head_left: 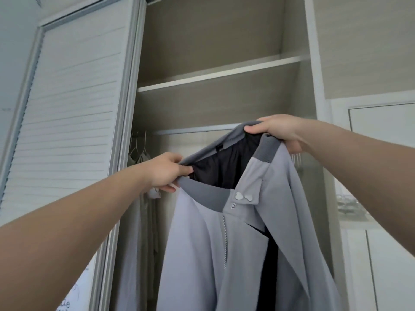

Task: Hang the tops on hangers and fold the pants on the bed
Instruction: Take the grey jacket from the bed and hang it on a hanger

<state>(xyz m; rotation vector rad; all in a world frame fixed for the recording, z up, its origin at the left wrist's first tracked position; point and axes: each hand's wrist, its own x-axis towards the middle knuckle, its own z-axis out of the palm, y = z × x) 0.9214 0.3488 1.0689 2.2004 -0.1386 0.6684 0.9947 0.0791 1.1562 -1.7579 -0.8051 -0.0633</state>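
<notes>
A light grey jacket (pixel 202 243) with a darker ribbed collar, a zip and a black lining hangs in front of the open wardrobe. My left hand (pixel 166 171) grips the collar at its left side. My right hand (pixel 278 129) grips the collar higher up at the right, close under the closet rail (pixel 193 130). Whether a hanger is inside the jacket is hidden by the fabric. Wire hangers (pixel 140 145) with pale garments hang at the rail's left end.
The louvred sliding door (pixel 67 108) stands to the left of the opening. A shelf (pixel 220 74) runs above the rail. White cabinet panels (pixel 381 153) lie to the right. More hanger hooks (pixel 296 158) show behind the jacket's right shoulder.
</notes>
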